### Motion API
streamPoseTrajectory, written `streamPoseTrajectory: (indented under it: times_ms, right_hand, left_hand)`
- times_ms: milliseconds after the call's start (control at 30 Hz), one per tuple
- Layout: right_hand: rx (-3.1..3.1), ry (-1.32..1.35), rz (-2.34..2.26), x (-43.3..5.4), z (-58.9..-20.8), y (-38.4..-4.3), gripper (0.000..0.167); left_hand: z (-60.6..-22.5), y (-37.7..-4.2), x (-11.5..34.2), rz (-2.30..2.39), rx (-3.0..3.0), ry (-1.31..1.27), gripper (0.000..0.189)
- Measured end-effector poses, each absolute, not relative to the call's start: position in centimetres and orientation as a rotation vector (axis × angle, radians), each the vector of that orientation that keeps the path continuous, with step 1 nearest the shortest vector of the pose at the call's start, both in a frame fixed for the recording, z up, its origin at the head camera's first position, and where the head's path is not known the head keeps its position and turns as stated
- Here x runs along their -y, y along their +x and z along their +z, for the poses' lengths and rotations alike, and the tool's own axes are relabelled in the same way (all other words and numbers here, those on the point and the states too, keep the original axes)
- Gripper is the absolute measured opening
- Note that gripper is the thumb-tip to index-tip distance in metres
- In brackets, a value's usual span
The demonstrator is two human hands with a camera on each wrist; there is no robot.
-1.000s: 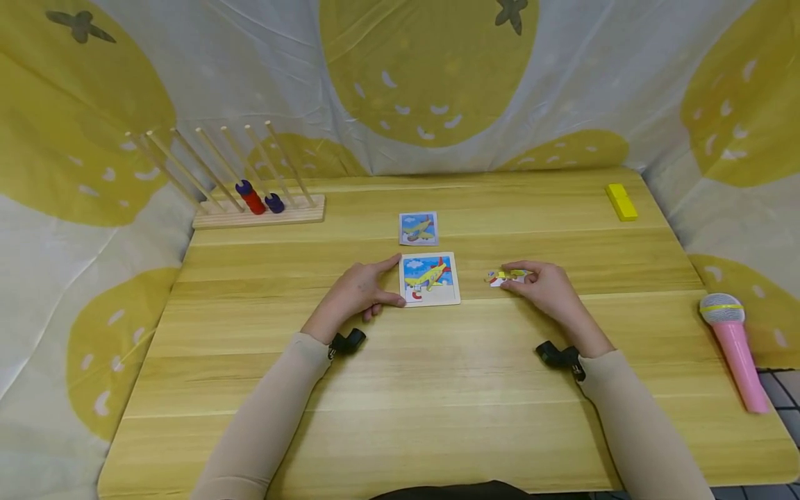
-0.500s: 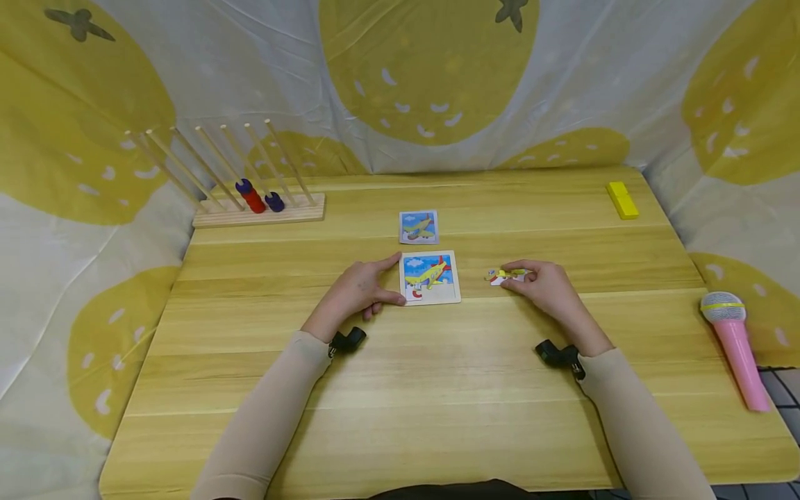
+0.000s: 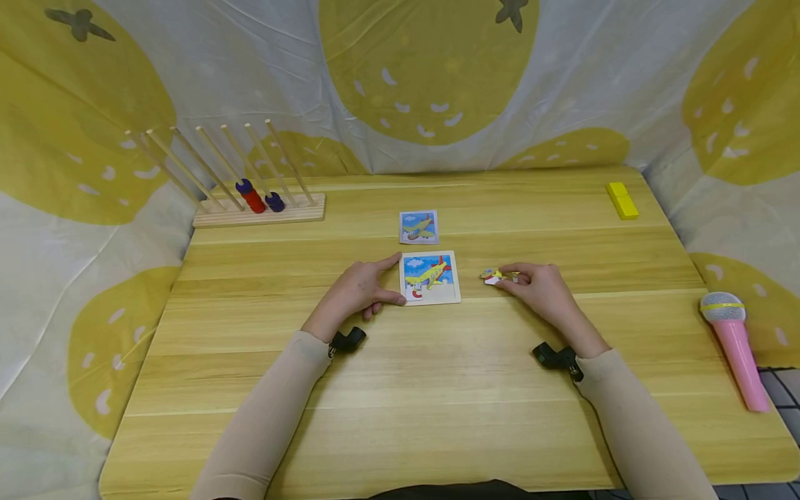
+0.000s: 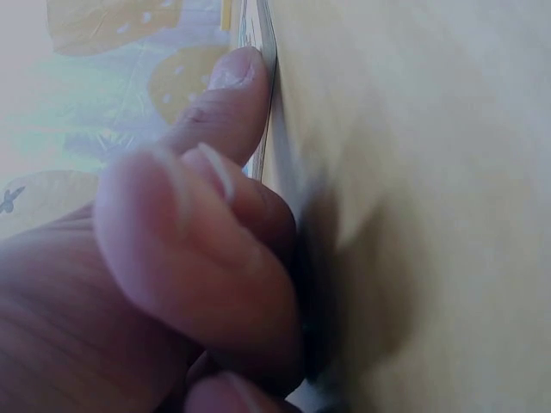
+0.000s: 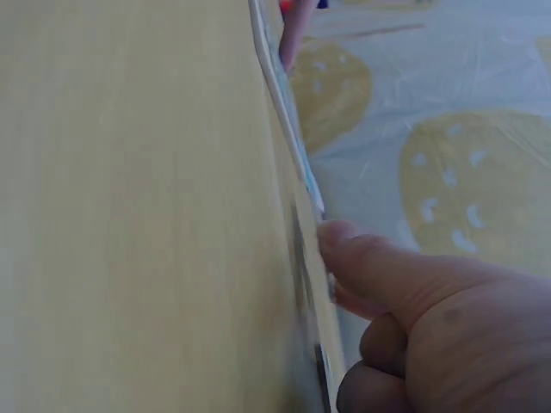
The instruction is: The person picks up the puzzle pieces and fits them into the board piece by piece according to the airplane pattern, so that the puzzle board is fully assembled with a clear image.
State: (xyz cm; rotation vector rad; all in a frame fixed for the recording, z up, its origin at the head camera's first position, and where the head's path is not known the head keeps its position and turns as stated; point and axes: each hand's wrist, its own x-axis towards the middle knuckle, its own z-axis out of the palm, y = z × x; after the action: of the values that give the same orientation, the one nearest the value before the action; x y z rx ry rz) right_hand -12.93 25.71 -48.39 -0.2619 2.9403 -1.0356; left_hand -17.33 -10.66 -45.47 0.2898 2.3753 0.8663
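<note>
A square wooden jigsaw puzzle board (image 3: 455, 278) with a yellow airplane picture lies mid-table; its lower right part shows bare wood. My left hand (image 3: 359, 288) rests beside its left edge, index fingertip at the upper corner and thumb at the lower one. In the left wrist view the thumb (image 4: 237, 90) meets the board's edge, with other fingers curled below. To the right of the board, my right hand (image 3: 544, 288) pinches a yellow, red and white puzzle piece (image 3: 491, 277) between thumb and fingers, low over the table. The fingers partly cover this piece.
A small airplane picture card (image 3: 419, 227) lies just behind the board. At the back left stands a peg rack (image 3: 262, 217) with red and dark blue beads. A yellow block (image 3: 621, 201) sits back right, and a pink toy microphone (image 3: 736, 354) lies by the right edge.
My right hand has turned the puzzle piece and shifted it slightly left, toward the board. The left hand and the board stay where they were.
</note>
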Motion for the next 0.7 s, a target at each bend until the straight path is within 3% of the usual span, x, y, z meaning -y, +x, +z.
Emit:
streamPoseTrajectory:
  times_ms: [400,700]
  right_hand:
    - [-2.827,-0.555,-1.055,-16.6,-48.2,-12.9,0.033]
    - [-2.861,-0.592,-0.999,-15.4,-48.3,-13.2,0.033]
  left_hand:
    - [-45.5,-17.3,10.6,0.824,-2.398,0.313,0.100]
    - [-45.5,-17.5,10.7,0.811,-2.406,0.328,0.100]
